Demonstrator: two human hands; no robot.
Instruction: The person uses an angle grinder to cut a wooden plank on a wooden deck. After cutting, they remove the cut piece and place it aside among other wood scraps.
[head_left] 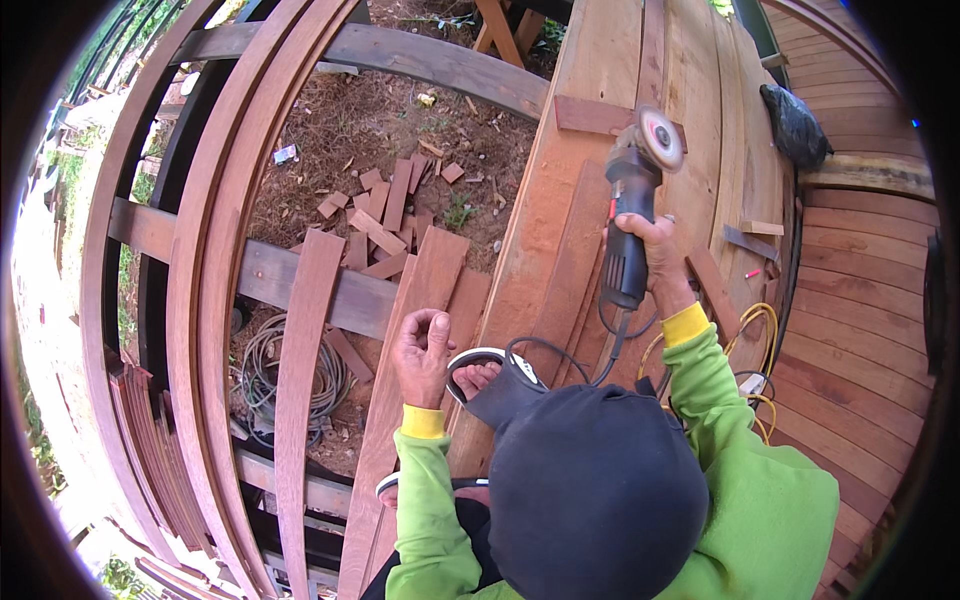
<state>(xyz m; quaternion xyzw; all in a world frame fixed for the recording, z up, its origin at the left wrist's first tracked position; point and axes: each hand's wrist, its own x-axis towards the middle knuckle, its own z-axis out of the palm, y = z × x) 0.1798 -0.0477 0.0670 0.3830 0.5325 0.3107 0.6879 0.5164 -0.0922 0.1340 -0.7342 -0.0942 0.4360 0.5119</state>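
Nearest the camera, a dark rounded cap (598, 490) is seen between bright green sleeves (432, 505). The body of an angle grinder (633, 215) is gripped by the right hand (652, 250), and its disc (661, 142) is held over the planks (700, 95), near a short crosspiece (590, 115); whether wood is touched cannot be told. The left hand (424, 348) is held loosely curled near a sandalled foot (474, 378); whether anything small is pinched there cannot be told. Firmer control would likely be gained if the tool were steadied with both hands, any kick being poorly resisted by one. The cord (621, 335) should be kept trailing behind, and toes and bare fingers well apart from the disc.
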